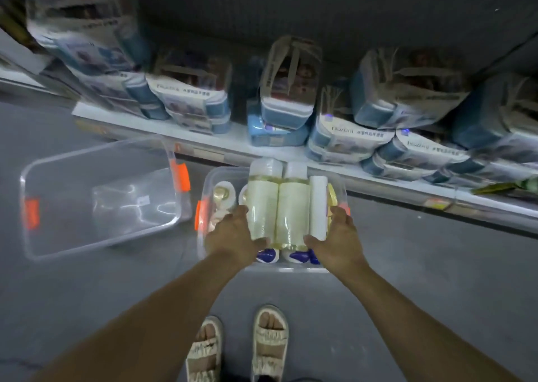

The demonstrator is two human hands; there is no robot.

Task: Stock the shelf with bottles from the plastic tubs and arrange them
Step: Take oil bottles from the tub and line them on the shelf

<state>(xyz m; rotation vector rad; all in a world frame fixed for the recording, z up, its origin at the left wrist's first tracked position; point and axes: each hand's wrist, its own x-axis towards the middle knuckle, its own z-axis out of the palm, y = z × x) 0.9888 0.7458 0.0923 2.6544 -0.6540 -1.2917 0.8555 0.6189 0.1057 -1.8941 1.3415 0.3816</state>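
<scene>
Beige strapped sandals (238,349), 2, nearest the camera on grey floor (436,279). Next out: 2 bare forearms reaching fwd to a clear plastic tub (203,236) w/ orange clips. Left hand (235,236) and right hand (337,239) are apart, one each side of a bundle of bottles (278,207), fingers curled round its outer flanks, thumbs at the near end; bundle sits at or just above the tub rim, can't tell if lifted clear. Bundle: 2 tall pale bottles side by side w/ cream labels and white caps pointing to the shelf, plus 1 slimmer white bottle (318,207) on the right edge, so 3 counted. Likely rigid plastic, smooth and a bit slippery, fairly heavy if full; best squeezed from both sides at mid-body so none slides out. More in the tub: gold-capped bottle (222,195) at left, blue-marked ones under the near end; count unclear. 2nd tub (102,198), left, holds no bottles. Furthest: white shelf (233,137) w/ stacked blue-and-white packs (343,137), too many and too blurred to count.
</scene>
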